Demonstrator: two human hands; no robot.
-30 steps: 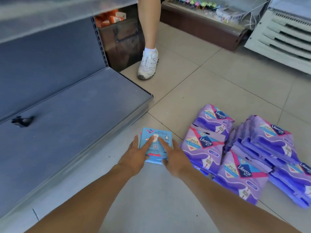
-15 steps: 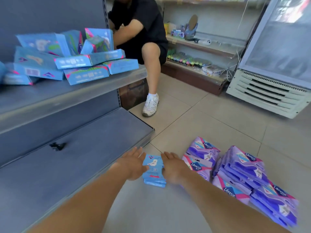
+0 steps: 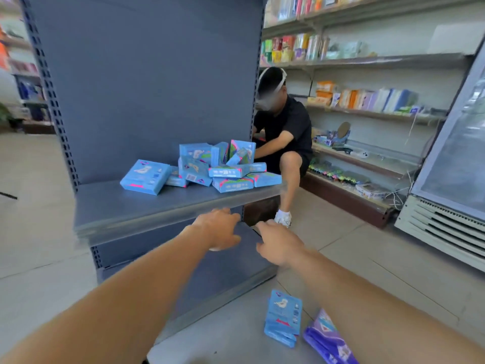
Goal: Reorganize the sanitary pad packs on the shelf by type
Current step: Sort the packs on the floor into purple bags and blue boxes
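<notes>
Hands [image 3: 220, 228] near boxy blue packs [image 3: 207, 168]

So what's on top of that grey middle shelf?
A jumbled heap of blue boxes sits on the grey middle shelf, some flat, some propped on others. One blue box leans at the left of the heap. Whatever lies beneath or behind the heap is covered.

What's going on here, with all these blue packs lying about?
Someone is sorting sanitary pad packs at a grey shelf unit. Both hands, left hand and right hand, reach out empty toward a jumbled pile of blue packs on the shelf. A small blue stack and purple packs lie on the floor. Another person crouches behind.
</notes>
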